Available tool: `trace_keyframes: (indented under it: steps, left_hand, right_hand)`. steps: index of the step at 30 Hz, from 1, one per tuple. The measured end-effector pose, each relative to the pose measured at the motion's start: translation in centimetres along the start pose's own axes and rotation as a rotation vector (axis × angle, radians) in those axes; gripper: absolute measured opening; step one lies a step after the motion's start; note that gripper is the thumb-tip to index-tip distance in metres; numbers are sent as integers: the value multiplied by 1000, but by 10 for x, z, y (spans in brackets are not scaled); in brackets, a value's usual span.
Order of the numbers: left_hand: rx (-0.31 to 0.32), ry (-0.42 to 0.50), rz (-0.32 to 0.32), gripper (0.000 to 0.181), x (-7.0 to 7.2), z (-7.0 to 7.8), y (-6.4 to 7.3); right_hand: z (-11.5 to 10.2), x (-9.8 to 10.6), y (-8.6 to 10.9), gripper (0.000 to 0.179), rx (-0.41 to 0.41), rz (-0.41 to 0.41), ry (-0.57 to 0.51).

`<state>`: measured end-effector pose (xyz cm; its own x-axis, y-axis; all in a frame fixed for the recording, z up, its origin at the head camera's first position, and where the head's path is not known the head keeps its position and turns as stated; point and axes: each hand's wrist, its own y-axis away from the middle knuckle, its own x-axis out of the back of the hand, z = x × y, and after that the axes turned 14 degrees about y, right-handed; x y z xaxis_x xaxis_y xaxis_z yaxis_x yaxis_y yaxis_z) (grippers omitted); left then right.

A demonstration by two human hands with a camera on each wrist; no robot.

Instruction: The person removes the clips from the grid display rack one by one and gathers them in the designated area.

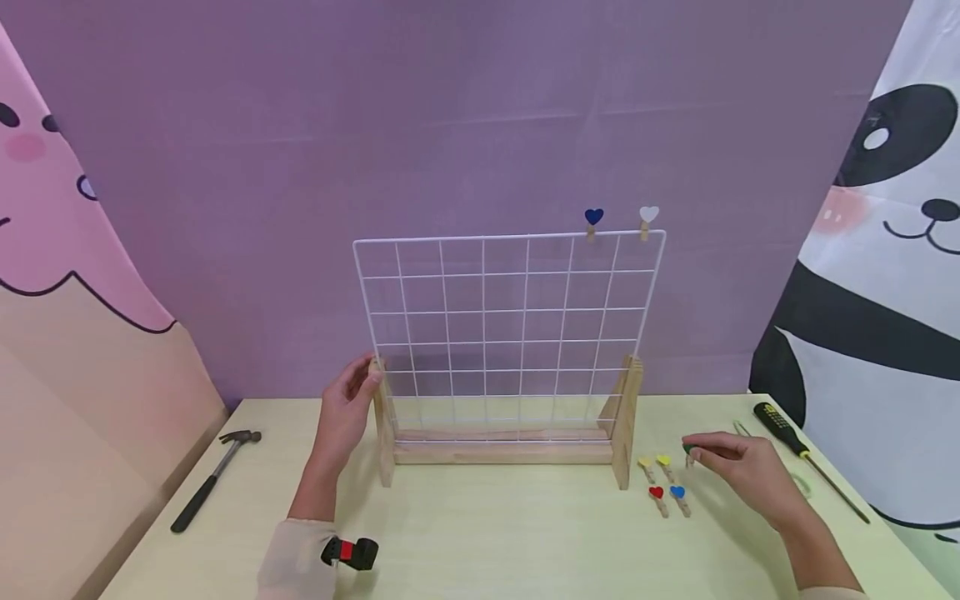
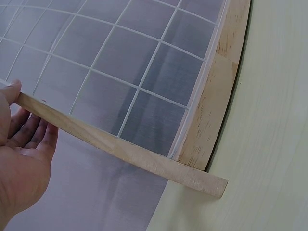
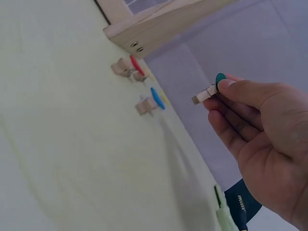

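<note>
A white wire grid [image 1: 483,310] stands upright in a wooden stand [image 1: 502,454]. My left hand [image 1: 347,412] grips the top of the stand's left upright [image 2: 144,156], thumb on one side and fingers on the other. Off to the right, my right hand [image 1: 742,471] pinches a small wooden clothespin [image 3: 207,93] with a green heart, held above the table. Below and left of that hand lie a red-heart clothespin [image 1: 656,493], a blue-heart one [image 1: 678,492] and two yellow-heart ones [image 1: 663,460]. Dark blue [image 1: 594,217] and white [image 1: 648,215] heart clothespins clip the grid's top wire near its right corner.
A claw hammer [image 1: 198,504] lies at the table's left side. Along the right edge lies a screwdriver [image 1: 776,423] with a black and yellow handle. A pale green item [image 1: 801,485] is partly hidden behind my right hand. A purple cloth [image 1: 480,125] hangs behind the table.
</note>
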<state>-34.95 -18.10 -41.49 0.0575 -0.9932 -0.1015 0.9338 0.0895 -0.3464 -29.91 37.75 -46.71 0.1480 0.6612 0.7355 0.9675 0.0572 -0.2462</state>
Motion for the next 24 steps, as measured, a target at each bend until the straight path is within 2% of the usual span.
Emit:
trace_keyframes:
  steps: [10, 17, 24]
  left_hand:
    - [24, 8, 13, 47, 1, 0, 1]
    - [27, 15, 3, 47, 0, 1, 0]
    - [43, 14, 3, 47, 0, 1, 0]
  right_hand:
    - [19, -15, -2, 26, 13, 3, 71]
    - [24, -20, 0, 25, 23, 5, 141]
    - [24, -22, 0, 30, -21, -8, 161]
